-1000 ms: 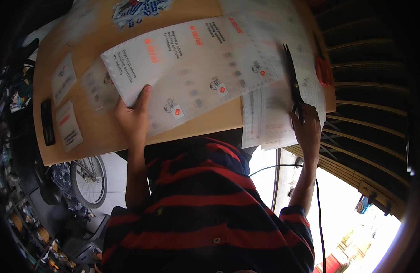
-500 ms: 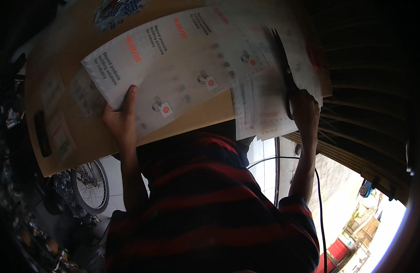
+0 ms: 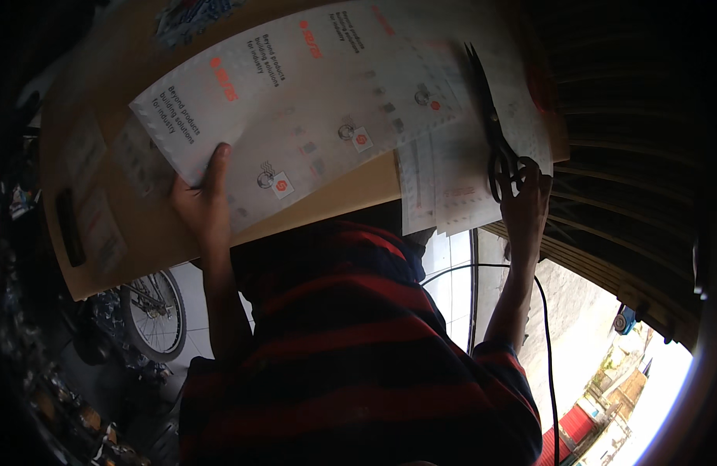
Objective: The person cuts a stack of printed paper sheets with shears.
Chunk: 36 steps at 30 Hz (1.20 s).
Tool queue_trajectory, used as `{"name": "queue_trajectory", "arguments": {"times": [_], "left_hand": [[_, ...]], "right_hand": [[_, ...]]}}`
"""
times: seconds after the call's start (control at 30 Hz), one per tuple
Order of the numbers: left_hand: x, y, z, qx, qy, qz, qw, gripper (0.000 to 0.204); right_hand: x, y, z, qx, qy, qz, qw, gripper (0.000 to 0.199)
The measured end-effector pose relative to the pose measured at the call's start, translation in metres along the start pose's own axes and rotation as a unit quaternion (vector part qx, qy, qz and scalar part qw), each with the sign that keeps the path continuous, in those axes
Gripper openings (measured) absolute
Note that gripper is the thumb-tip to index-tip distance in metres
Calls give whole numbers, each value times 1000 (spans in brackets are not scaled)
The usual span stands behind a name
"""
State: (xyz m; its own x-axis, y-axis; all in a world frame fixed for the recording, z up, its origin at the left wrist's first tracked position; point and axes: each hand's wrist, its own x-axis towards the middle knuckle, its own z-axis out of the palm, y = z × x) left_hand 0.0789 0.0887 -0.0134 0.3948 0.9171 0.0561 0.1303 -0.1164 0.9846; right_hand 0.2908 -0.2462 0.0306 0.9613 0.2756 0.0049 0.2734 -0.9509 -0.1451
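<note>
Since a second ago the whole layout has shifted left in view, and my right hand [image 3: 525, 190] sits so that more of the handle loops of the black scissors [image 3: 493, 120] shows. Printed translucent sheet [image 3: 296, 109], orange and black marks, lies slantwise over the desk [image 3: 339, 194], in front of me. My left hand [image 3: 201, 203] pinches its near left edge, thumb on top, fingers out of sight underneath. My right hand is curled on the scissors' loops; can't tell which fingers go through. Blades point away from me, just beside the sheet's right end; contact unclear. Under and around the scissors: stack of similar sheets [image 3: 455, 203], overhanging the desk's near edge. Red item [image 3: 539, 92] past the scissors, too blurred to name. Left of the sheet, small printed packets [image 3: 102, 237] lie flat, near the dark slot [image 3: 69, 227] in the desk. Blue-and-white pile [image 3: 194, 19] at the far side. Below: my red-and-dark striped shirt [image 3: 351, 334], a bicycle wheel [image 3: 155, 317] at left, a black cable [image 3: 546, 334] at right. Dark slats [image 3: 623, 182] beyond the desk's right edge.
</note>
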Motion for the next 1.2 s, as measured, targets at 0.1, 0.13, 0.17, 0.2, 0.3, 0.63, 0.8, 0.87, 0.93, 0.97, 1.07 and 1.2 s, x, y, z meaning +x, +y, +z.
{"name": "queue_trajectory", "arguments": {"times": [0.1, 0.13, 0.17, 0.2, 0.3, 0.63, 0.8, 0.87, 0.93, 0.97, 1.07, 1.2], "left_hand": [[0, -1, 0, -15, 2, 0, 1000, 26], [-1, 1, -2, -11, 4, 2, 1000, 25], [0, 3, -1, -16, 2, 2, 1000, 25], [1, 0, -3, -13, 3, -9, 1000, 25], [1, -4, -5, -31, -3, 7, 999, 25], [-3, 4, -1, -73, 6, -20, 997, 25], [-1, 8, -2, -46, 13, -18, 999, 25], [0, 4, -4, -44, 11, -11, 999, 25], [1, 1, -5, -43, 7, -5, 999, 24], [1, 0, -4, -43, 7, -2, 999, 24], [1, -4, -4, -50, 5, 1, 999, 23], [1, -3, -4, -57, 15, -10, 998, 23]], "right_hand": [[5, -7, 1, -12, 9, -2, 1000, 43], [9, -10, -1, -16, -12, -17, 1000, 44], [14, -7, -6, -27, -28, -28, 999, 46], [19, 0, -7, -58, -10, -80, 995, 44], [26, -4, -25, 73, -171, -5, 983, 45], [-35, 31, 0, 638, -333, -22, 694, 85], [-114, -7, 33, 778, -358, -63, 512, 56], [-137, -11, 38, 801, -412, -35, 434, 59], [-153, -13, 45, 808, -432, -22, 401, 62], [-156, -12, 48, 811, -428, -25, 398, 60], [-157, -19, 48, 805, -423, 0, 416, 53], [-143, -8, 50, 637, -405, -71, 651, 47]]}}
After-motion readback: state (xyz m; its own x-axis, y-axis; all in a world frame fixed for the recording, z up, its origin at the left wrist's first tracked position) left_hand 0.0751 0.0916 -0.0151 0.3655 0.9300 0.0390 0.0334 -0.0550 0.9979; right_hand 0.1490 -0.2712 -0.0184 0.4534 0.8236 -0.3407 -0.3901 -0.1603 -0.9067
